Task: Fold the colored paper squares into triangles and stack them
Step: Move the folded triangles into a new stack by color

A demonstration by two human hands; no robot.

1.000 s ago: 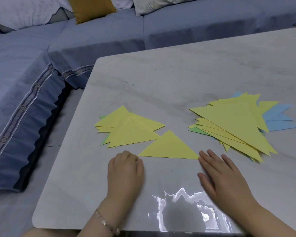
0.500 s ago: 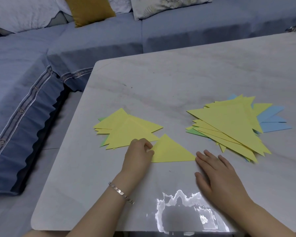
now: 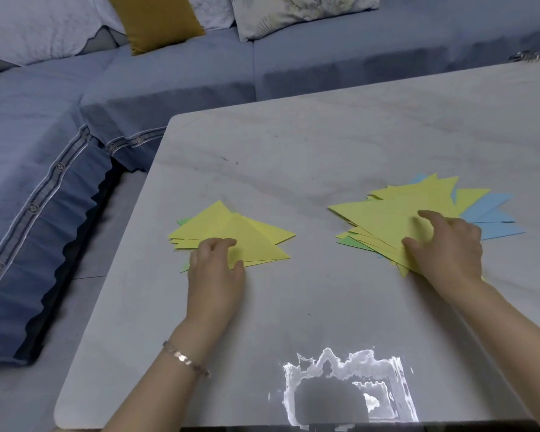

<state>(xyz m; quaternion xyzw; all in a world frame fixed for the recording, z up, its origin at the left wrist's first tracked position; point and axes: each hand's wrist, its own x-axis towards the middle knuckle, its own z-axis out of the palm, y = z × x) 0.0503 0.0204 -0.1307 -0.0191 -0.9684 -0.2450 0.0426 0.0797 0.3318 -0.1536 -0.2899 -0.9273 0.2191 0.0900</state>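
Note:
On the left of the marble table [image 3: 293, 157] lies a small stack of folded triangles [image 3: 256, 233], yellow on top with green edges peeking out beneath. My left hand [image 3: 215, 269] pinches the near-left part of the top yellow triangle [image 3: 262, 247], fingers curled on it and thumb at its near edge. To the right lies a larger fanned pile of paper [image 3: 384, 213], yellow above green and blue sheets. My right hand [image 3: 446, 247] rests on its near right part, fingers spread and bent with their tips on the top yellow sheet.
A blue-grey sofa [image 3: 175, 85] wraps round the table's far and left sides, with a mustard cushion [image 3: 153, 20] and pale pillows [image 3: 293, 10]. The table's rounded left corner [image 3: 66, 410] is near me. A bright glare patch [image 3: 340, 388] sits at the near edge.
My left hand carried the single yellow triangle leftwards and set it on top of the left stack. My right hand moved from the bare table up onto the right pile.

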